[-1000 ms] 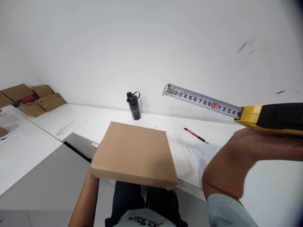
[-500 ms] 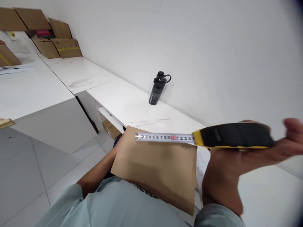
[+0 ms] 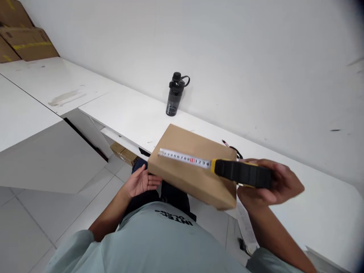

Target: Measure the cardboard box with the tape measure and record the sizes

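Observation:
A flat brown cardboard box (image 3: 191,149) is held over my lap at the edge of the white desk (image 3: 133,117). My left hand (image 3: 140,183) supports its lower left corner from beneath, fingers curled against the underside. My right hand (image 3: 273,185) grips a yellow and black tape measure (image 3: 241,173) at the box's right end. Its metal blade (image 3: 184,158) is pulled out leftwards along the box's near top edge, with the hook at the left corner.
A black water bottle (image 3: 174,94) stands on the desk near the white wall. A red pen (image 3: 227,144) peeks out behind the box. A sheet of paper (image 3: 244,223) hangs by my right arm. Cardboard boxes (image 3: 27,43) lie at far left, and more under the desk (image 3: 123,152).
The tape measure came down from mid-air onto the box, its blade now along the box's edge. The box tilted and shifted right. My view swung down and left.

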{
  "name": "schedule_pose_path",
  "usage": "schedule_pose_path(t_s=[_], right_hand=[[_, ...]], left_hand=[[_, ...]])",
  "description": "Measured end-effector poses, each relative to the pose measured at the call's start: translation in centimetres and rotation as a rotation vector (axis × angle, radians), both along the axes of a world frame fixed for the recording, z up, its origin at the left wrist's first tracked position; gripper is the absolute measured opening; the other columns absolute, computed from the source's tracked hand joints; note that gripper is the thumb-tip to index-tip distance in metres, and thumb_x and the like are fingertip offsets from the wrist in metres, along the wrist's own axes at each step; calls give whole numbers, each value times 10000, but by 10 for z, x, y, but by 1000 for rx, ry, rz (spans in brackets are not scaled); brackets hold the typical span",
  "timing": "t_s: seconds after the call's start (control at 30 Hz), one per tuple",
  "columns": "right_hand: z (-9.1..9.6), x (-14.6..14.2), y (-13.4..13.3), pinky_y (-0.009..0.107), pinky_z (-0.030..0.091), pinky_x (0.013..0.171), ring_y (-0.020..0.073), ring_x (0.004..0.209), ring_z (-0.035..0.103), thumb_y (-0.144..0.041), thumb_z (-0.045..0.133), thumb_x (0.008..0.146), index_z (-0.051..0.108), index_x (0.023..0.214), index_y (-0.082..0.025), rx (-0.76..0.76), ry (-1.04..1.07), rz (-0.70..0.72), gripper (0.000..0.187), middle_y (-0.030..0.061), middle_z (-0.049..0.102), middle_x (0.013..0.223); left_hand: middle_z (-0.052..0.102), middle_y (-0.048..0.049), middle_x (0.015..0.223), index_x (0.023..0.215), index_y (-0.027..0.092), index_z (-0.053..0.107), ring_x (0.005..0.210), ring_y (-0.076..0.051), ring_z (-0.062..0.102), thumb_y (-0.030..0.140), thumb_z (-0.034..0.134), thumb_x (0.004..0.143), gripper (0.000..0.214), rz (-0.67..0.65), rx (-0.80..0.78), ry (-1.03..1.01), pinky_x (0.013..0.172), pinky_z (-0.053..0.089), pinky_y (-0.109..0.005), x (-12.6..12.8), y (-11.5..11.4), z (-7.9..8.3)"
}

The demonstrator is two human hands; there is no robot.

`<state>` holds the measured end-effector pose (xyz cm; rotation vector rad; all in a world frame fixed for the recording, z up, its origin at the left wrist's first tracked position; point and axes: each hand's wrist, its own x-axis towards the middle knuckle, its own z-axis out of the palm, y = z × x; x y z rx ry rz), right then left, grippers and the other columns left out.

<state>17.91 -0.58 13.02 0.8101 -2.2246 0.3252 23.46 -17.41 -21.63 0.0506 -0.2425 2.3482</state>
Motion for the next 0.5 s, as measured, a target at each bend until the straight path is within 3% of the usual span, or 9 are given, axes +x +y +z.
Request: schedule_pose_path(t_s=[0.1,0.2,0.27,0.37,0.43,0.5], right_hand=[[-3,-13,4,541,568,738,299,803,655,-928,515,811,690,1182,-287,129,253,-21,762,73,651,883],[-5,-24,-5,544,557,864,312,945,649,-935,490,825,717,1172,-224,171,166,-202,823,118,662,986],[-5,-28,-13,533,543,948,299,1030,654,-872,518,872,706,1227,-221,115,20,-315,765,117,664,1077],[-4,-32,-25,520,526,1023,281,1137,651,-767,579,912,676,1290,-244,23,-154,-431,653,106,654,1207],[-3,-34,-30,518,520,1042,283,1173,635,-746,610,903,666,1302,-248,63,-146,-427,641,109,643,1241],[-3,-35,-31,518,520,1036,288,1165,625,-735,617,901,671,1289,-238,148,-109,-403,633,117,647,1218]], left_hand=[[741,-194,1340,1201,168,689,1256,-291,728,615,614,986,502,152,48,-127,1030,591,-410,-18,10,29],[639,-158,1515,1265,232,680,1434,-307,601,621,704,925,518,260,31,-68,1100,546,-461,-24,20,58],[612,-142,1546,1342,279,665,1425,-329,604,632,760,882,587,347,-37,63,1071,558,-473,-27,21,73],[610,-121,1540,1407,346,651,1367,-334,646,560,836,849,625,536,-308,316,1071,557,-472,-35,13,92],[600,-128,1544,1372,346,682,1371,-344,638,511,830,870,549,649,-539,500,1105,537,-501,-39,3,105],[521,-142,1620,1353,327,685,1471,-361,546,482,759,938,449,863,-739,563,1170,485,-540,-40,-9,120]])
